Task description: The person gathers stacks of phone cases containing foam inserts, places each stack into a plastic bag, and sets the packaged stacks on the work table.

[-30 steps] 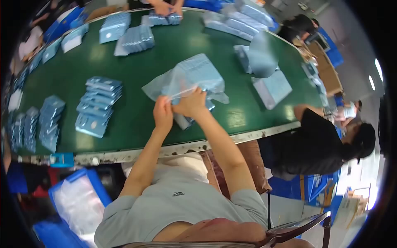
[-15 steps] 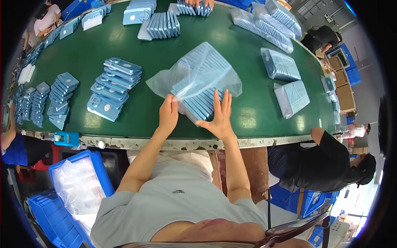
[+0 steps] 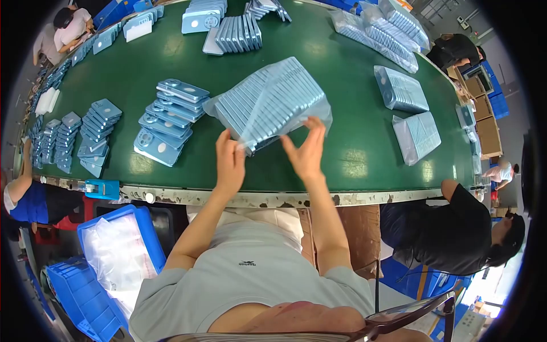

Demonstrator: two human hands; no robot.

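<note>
A clear plastic bag [image 3: 272,102] packed with rows of light-blue phone cases lies in front of me on the green table. My left hand [image 3: 231,165] is at the bag's lower left corner, its fingers closed on the plastic edge. At the lower right side, my right hand [image 3: 306,154] has thumb and fingers apart, the fingertips touching the film; it is slightly blurred. Left of the bag is a leaning stack of loose phone cases [image 3: 171,122], with round camera rings. Two more filled bags, an upper one [image 3: 400,89] and a lower one [image 3: 417,138], lie to the right.
More loose cases [image 3: 233,34] and long filled bags [image 3: 376,37] are toward the far side. Smaller stacks [image 3: 99,134] stand at left. A blue tape dispenser [image 3: 102,189] is on the table's near edge. A blue crate [image 3: 142,228] of plastic bags sits below. Co-workers sit on both sides.
The bagged cases have turned and now lie wholly covered by film. My right hand has moved from the cases to the bag's lower right edge. A co-worker's hands at the top have left view.
</note>
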